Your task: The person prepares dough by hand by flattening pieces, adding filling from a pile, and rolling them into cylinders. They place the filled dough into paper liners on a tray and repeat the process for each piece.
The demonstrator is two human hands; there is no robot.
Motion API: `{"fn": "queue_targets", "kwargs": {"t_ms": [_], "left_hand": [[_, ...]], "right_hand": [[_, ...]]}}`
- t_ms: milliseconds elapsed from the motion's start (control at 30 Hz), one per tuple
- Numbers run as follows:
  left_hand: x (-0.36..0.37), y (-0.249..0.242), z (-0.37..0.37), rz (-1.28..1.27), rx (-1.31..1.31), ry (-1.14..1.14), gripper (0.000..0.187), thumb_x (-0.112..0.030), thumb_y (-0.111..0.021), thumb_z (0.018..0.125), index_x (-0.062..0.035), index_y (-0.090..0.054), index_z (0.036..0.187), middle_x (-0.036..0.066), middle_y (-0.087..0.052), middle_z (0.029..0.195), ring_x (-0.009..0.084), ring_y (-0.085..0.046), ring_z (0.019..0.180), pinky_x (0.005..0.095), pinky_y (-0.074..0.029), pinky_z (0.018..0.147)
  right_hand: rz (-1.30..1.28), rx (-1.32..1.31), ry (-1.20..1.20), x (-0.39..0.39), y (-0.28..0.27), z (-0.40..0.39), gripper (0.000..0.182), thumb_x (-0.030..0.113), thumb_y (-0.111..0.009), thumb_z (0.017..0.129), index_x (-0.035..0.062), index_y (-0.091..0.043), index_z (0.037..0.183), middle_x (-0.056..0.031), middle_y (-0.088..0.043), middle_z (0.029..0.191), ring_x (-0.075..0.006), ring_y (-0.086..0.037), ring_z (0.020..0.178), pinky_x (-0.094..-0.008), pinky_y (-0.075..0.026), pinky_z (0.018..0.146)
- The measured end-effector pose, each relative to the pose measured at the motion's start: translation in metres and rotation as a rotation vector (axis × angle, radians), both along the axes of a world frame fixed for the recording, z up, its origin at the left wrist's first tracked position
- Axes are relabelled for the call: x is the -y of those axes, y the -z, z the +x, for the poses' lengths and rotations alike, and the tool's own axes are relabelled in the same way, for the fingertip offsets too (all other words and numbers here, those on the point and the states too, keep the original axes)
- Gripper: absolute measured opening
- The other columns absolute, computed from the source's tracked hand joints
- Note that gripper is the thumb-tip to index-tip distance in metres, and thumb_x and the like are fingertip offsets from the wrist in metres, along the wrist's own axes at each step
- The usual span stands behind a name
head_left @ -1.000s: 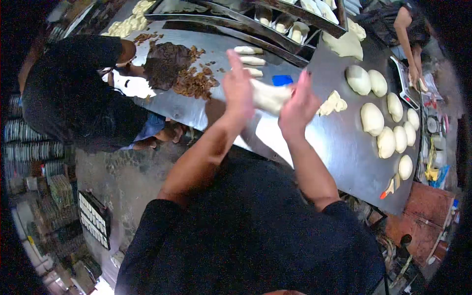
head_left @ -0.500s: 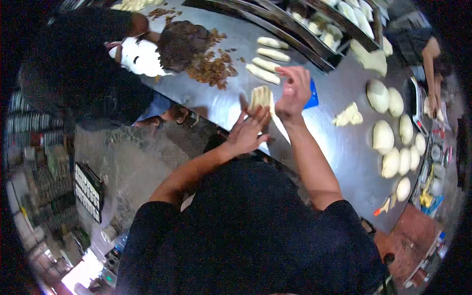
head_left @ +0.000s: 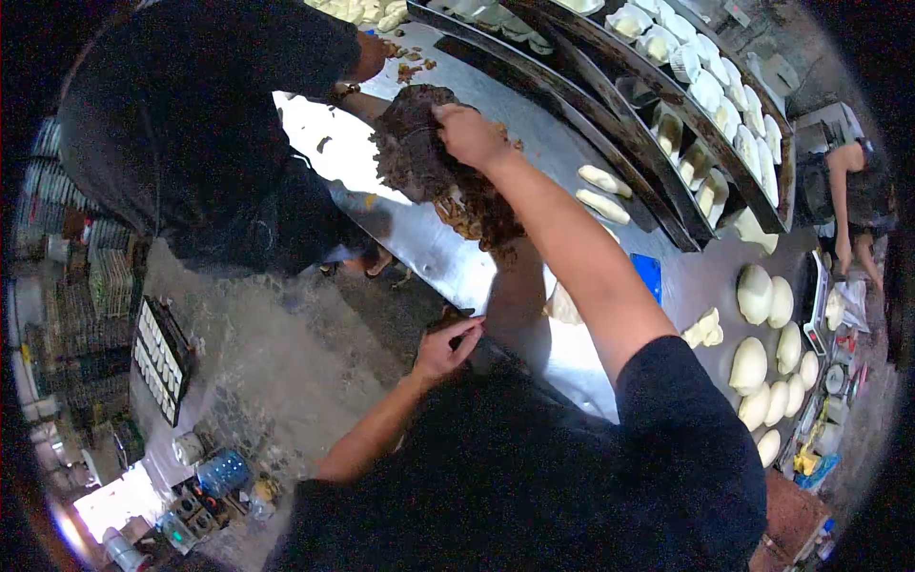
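My right hand [head_left: 472, 135] reaches across the metal table, its fingers curled into the top of a large dark brown mass [head_left: 410, 143], which looks like a sticky filling. Crumbly brown bits [head_left: 467, 217] lie along the mass's near side. Close to the table's front edge, my left hand [head_left: 446, 348] holds nothing, with thumb and fingers apart. A flattened dough piece [head_left: 564, 303] lies partly hidden behind my right forearm. Beyond that forearm are rolled dough strips [head_left: 602, 206] and a flat blue object [head_left: 646, 276].
A co-worker in dark clothes [head_left: 210, 133] stands at left, an arm over the table. Trays [head_left: 686, 105] of white-wrapped pieces stand at the back right. Several dough balls [head_left: 750, 365] and a dough scrap [head_left: 703, 329] lie at right. Another person [head_left: 843, 191] is far right.
My right hand has left the dough piece and moved up and left to the brown mass. My left hand has drawn back from the dough toward the table edge. The view has shifted.
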State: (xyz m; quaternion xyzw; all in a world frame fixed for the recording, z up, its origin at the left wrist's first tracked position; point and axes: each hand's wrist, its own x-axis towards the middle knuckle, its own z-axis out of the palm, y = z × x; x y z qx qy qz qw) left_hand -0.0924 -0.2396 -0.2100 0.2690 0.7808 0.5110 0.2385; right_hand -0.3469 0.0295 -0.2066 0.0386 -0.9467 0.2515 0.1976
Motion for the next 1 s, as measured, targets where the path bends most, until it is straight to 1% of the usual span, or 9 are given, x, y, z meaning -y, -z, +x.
{"fn": "queue_targets", "kwargs": {"t_ms": [233, 400, 500, 533, 600, 700, 767, 900, 1000], "left_hand": [[0.013, -0.007, -0.023, -0.073, 0.049, -0.108, 0.026, -0.019, -0.062, 0.097, -0.0035, -0.069, 0.116, 0.011, -0.074, 0.107, 0.0153, -0.070, 0.096, 0.0290, -0.054, 0.082], [-0.018, -0.001, -0.024, 0.192, 0.114, -0.230, 0.020, -0.011, -0.061, 0.096, -0.0013, -0.071, 0.110, 0.009, -0.075, 0.101, 0.0157, -0.071, 0.094, 0.0277, -0.053, 0.084], [-0.067, -0.047, -0.015, 0.075, -0.034, -0.088, 0.020, -0.007, -0.063, 0.093, -0.0020, -0.070, 0.111, 0.009, -0.075, 0.095, 0.0176, -0.072, 0.090, 0.0278, -0.053, 0.081], [-0.084, -0.040, -0.015, 0.062, -0.176, 0.056, 0.024, -0.010, -0.060, 0.095, 0.0000, -0.067, 0.116, 0.017, -0.071, 0.110, 0.0206, -0.071, 0.091, 0.0318, -0.055, 0.082], [-0.122, -0.049, 0.003, -0.057, -0.354, 0.182, 0.031, -0.010, -0.058, 0.094, 0.0024, -0.063, 0.122, 0.021, -0.063, 0.125, 0.0277, -0.066, 0.110, 0.0362, -0.052, 0.093], [-0.156, 0.007, 0.015, -0.284, -0.862, 0.611, 0.053, -0.012, -0.055, 0.092, 0.0052, -0.044, 0.141, 0.022, -0.033, 0.154, 0.0370, -0.026, 0.146, 0.0501, -0.027, 0.116], [-0.148, 0.011, 0.024, -0.401, -0.953, 0.595, 0.051, -0.026, -0.048, 0.096, 0.0003, -0.049, 0.140, 0.013, -0.033, 0.157, 0.0333, -0.025, 0.147, 0.0548, -0.022, 0.117], [-0.158, -0.013, 0.026, -0.573, -0.860, 0.521, 0.058, -0.038, -0.052, 0.097, -0.0011, -0.048, 0.142, 0.013, -0.026, 0.160, 0.0383, -0.023, 0.147, 0.0597, -0.021, 0.115], [-0.141, 0.010, 0.027, -0.344, -0.829, 0.543, 0.062, -0.037, -0.056, 0.096, -0.0003, -0.044, 0.144, 0.013, -0.022, 0.162, 0.0408, -0.018, 0.148, 0.0607, -0.018, 0.116]], "right_hand": [[0.155, 0.100, -0.017, 0.006, 0.010, 0.026, 0.015, 0.015, -0.063, 0.079, 0.0020, -0.070, 0.079, -0.0215, -0.068, 0.082, -0.0389, -0.067, 0.080, -0.0484, -0.054, 0.074], [-0.226, -0.038, 0.185, -0.036, -0.080, 0.201, 0.034, 0.011, -0.061, 0.081, 0.0077, -0.072, 0.114, -0.0163, -0.071, 0.093, -0.0313, -0.071, 0.085, -0.0383, -0.055, 0.076], [-0.111, 0.076, 0.220, -0.054, -0.056, 0.313, 0.041, 0.006, -0.061, 0.081, 0.0049, -0.067, 0.121, -0.0166, -0.070, 0.106, -0.0307, -0.070, 0.090, -0.0371, -0.054, 0.082], [-0.026, 0.113, 0.237, -0.051, -0.042, 0.340, 0.042, 0.004, -0.061, 0.080, 0.0036, -0.066, 0.122, -0.0173, -0.069, 0.111, -0.0308, -0.069, 0.093, -0.0366, -0.054, 0.085], [-0.045, -0.008, 0.115, -0.027, -0.022, 0.375, 0.034, 0.007, -0.062, 0.078, 0.0017, -0.066, 0.111, -0.0171, -0.063, 0.116, -0.0350, -0.062, 0.098, -0.0400, -0.053, 0.083], [-0.001, 0.153, 0.268, -0.024, 0.000, 0.388, 0.038, 0.015, -0.061, 0.081, 0.0044, -0.063, 0.118, -0.0115, -0.059, 0.121, -0.0347, -0.052, 0.114, -0.0492, -0.042, 0.099], [0.049, 0.109, 0.391, -0.011, -0.010, 0.391, 0.046, 0.020, -0.061, 0.083, 0.0054, -0.061, 0.126, -0.0088, -0.057, 0.128, -0.0366, -0.042, 0.128, -0.0610, -0.026, 0.110], [0.160, 0.203, 0.440, -0.004, -0.004, 0.401, 0.054, 0.020, -0.061, 0.083, 0.0034, -0.056, 0.134, -0.0101, -0.051, 0.142, -0.0376, -0.031, 0.141, -0.0644, -0.016, 0.115], [0.280, 0.134, 0.409, -0.005, 0.011, 0.395, 0.049, 0.023, -0.063, 0.080, 0.0021, -0.062, 0.124, -0.0111, -0.060, 0.132, -0.0369, -0.046, 0.128, -0.0640, -0.026, 0.108]]}}
